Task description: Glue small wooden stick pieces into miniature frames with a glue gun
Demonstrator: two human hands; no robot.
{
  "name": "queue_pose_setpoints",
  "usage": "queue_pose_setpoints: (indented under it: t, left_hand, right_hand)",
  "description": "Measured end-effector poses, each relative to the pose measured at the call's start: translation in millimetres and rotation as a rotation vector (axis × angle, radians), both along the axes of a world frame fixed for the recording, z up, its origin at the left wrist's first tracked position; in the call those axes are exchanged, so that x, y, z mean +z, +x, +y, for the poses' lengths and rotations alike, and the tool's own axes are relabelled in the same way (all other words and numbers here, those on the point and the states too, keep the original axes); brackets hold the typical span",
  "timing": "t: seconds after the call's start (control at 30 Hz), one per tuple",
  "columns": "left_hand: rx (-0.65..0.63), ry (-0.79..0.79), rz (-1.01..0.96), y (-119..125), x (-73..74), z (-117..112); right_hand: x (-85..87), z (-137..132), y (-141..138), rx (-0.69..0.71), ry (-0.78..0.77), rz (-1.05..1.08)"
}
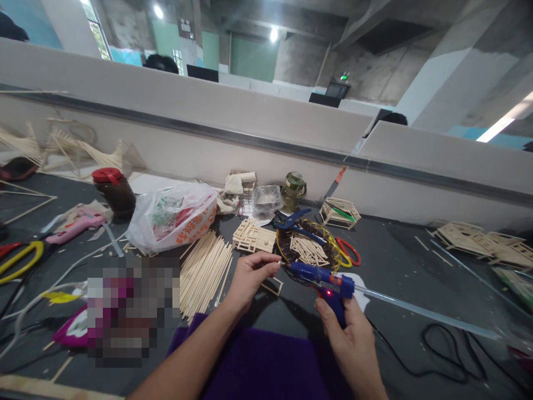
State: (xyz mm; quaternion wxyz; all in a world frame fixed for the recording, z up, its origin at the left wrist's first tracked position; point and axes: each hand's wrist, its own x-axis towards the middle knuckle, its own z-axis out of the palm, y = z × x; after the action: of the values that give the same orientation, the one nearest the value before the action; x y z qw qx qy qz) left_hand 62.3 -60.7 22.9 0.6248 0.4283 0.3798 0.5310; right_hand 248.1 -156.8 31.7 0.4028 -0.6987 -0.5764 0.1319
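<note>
My right hand is wrapped round the handle of a blue hot glue gun, whose nozzle points left and whose red lamp is lit. A clear glue stick juts out of its back to the right. My left hand is closed in a pinch on a thin wooden stick, its tip right at the nozzle. A small stick frame lies on the dark table just below my fingers.
A bundle of wooden sticks, a flat stick panel, loose sticks on a dark tray, blue pliers, a white plastic bag, a pink glue gun, stick models and black cables crowd the table. Purple cloth lies near me.
</note>
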Motion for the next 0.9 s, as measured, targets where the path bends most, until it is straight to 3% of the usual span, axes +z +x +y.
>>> queue_pose_setpoints:
  t: [0.9]
  left_hand:
    - [0.017,-0.023,-0.022,-0.5,-1.0,-0.9]
  right_hand:
    - [-0.3,-0.1,-0.9,0.012,0.014,-0.011]
